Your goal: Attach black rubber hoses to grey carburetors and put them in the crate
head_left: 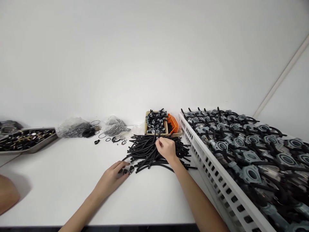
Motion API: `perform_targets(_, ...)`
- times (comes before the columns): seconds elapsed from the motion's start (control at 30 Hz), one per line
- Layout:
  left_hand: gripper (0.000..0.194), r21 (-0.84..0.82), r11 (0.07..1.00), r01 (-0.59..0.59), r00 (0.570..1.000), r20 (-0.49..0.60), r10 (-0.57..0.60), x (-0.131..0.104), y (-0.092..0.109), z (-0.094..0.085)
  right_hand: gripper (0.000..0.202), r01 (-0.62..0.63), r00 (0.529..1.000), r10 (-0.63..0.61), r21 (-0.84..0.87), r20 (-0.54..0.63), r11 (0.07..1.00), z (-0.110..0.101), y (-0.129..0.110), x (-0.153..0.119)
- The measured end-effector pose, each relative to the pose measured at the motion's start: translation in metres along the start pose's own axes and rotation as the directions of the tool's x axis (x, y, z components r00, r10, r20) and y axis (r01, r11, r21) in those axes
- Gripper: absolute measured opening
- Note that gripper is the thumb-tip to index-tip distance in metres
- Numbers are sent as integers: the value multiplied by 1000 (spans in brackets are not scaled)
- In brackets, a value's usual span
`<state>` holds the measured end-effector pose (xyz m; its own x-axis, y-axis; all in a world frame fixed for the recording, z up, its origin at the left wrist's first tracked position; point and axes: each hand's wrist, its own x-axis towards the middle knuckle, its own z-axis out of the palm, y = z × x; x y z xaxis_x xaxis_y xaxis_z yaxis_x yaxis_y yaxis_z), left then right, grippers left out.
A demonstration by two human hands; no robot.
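My left hand [116, 175] rests on the white table [135, 203], its fingers curled around a few small dark round parts [131, 168] at the left edge of a hose pile. Over the pile of black rubber hoses [147, 149], my right hand [166, 147] is closed, thumb and forefinger pinched on a black hose end. Just behind it a cream bin [145, 127] holds small grey and black fittings [155, 120]. An orange bin [174, 121] with black parts leans beside it.
On the right, a white slotted crate [210, 161] is full of metal housings with hoses [251, 174]. Plastic bags [72, 127], black rings [107, 139] and a metal tray [40, 145] of small parts lie left. Another person's arm [8, 195] shows at the left edge.
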<state>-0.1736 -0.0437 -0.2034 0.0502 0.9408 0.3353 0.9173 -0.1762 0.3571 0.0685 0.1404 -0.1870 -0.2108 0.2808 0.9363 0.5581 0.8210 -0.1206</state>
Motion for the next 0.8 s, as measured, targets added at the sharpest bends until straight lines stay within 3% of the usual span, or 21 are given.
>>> perform_targets(0.33,29,-174,977,122,987,-80,-138,-4,-6,6,23,44,999,-43,50,-19,998,0,-4,-2)
perform_targets(0.53,54,-248,966,75,980,-159,-117,-7,1,1,21,108,993,-103,90,-56,990,-3,-27,-4)
perform_targets(0.67,45,-291,955,57,956,-261,-137,-7,-2,-3,20,40,994,-29,105,-107,994,-19,-36,-12)
perform_targets(0.8,34,-330,941,79,904,-374,-208,-5,-12,-3,21,-42,994,55,131,-96,990,-47,-49,-37)
